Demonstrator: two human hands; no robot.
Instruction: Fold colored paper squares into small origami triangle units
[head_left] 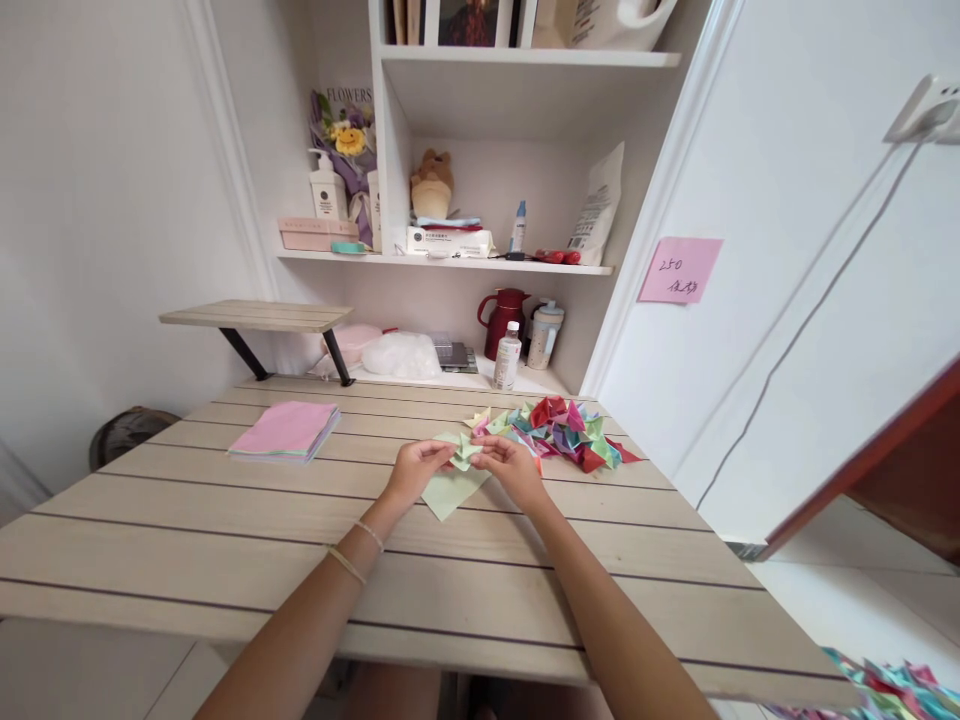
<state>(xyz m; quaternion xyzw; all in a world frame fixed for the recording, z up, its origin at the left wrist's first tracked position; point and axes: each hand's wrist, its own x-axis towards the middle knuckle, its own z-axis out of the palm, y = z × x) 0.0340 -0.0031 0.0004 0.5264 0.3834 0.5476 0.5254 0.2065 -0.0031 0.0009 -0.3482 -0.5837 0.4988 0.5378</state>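
Between my two hands is a small pale green origami crane, held just above the table. My left hand pinches its left side with thumb and fingers. From the other side, my right hand grips its right edge the same way. Under the hands lies a flat sheet of light green paper, one corner pointing toward me. A heap of folded paper cranes in red, pink, green, blue and purple sits just beyond my right hand. Something small and reddish behind my left fingertips is too hidden to name.
A stack of coloured paper, pink on top, lies at the left near a small raised shelf. A bottle, a red jug and a tumbler stand at the back. More folded paper is at the lower right, below the table.
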